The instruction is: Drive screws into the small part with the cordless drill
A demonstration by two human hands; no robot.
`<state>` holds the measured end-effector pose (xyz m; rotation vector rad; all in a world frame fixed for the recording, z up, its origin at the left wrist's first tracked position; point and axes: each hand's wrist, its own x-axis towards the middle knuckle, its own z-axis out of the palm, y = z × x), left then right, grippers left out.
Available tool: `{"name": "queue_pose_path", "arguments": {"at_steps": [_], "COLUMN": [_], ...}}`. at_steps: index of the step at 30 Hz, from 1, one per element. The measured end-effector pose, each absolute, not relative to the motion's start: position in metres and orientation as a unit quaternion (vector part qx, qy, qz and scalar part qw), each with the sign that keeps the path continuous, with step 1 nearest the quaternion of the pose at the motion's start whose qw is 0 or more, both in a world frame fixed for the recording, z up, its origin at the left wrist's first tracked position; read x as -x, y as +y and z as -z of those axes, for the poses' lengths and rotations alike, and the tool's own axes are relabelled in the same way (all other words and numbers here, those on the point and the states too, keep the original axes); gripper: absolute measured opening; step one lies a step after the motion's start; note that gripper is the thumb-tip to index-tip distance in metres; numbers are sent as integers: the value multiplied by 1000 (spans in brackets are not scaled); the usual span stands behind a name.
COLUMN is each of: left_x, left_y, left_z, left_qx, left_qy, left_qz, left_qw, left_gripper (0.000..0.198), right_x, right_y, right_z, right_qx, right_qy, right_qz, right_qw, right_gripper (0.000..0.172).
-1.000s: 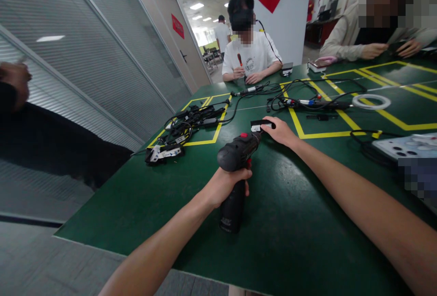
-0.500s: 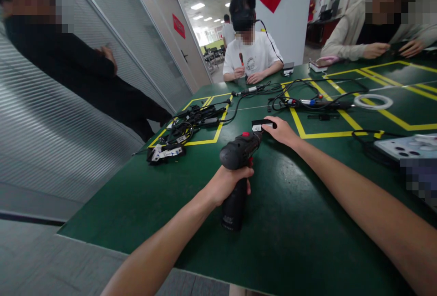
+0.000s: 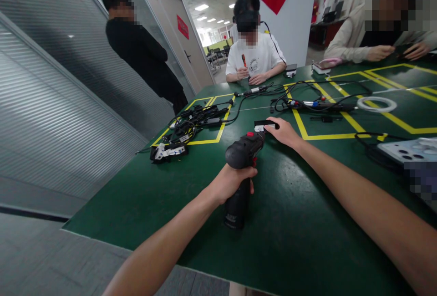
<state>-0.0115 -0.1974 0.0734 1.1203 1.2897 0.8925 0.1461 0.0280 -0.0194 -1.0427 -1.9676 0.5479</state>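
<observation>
A black cordless drill [image 3: 243,150] with a red switch on top is gripped around its handle by my left hand [image 3: 235,181]. Its nose points forward, against or very close to a small black block with a white label [image 3: 260,128]. My right hand [image 3: 282,131] holds that block at its right end, thumb in front and fingers over the top. The drill's tip is too small to make out, so whether it touches the block I cannot tell.
On the green table [image 3: 136,196] lie tangled black cables [image 3: 201,118], a black and white part [image 3: 169,151], a tool with cords [image 3: 314,104], a white ring [image 3: 377,104] and a pale device [image 3: 409,148]. People sit across the table; another stands at the left.
The standing person at the left appears further right and smaller. The view has shifted slightly; both hands, the drill and the block keep the same arrangement.
</observation>
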Motion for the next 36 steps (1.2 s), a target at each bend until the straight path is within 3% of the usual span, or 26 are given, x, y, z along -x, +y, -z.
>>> {"name": "queue_pose_path", "arguments": {"at_steps": [22, 36], "left_x": [11, 6], "left_y": [-198, -198], "left_z": [-71, -75], "left_qx": [-491, -479], "left_qy": [551, 546], "left_qz": [-367, -385], "left_qw": [566, 569], "left_gripper": [15, 20], "right_x": [-145, -144], "right_y": [31, 36], "right_z": [22, 27], "right_qx": [412, 404], "right_qy": [-784, -781], "right_qz": [-214, -217], "right_qw": [412, 423], "right_gripper": [41, 41]}}
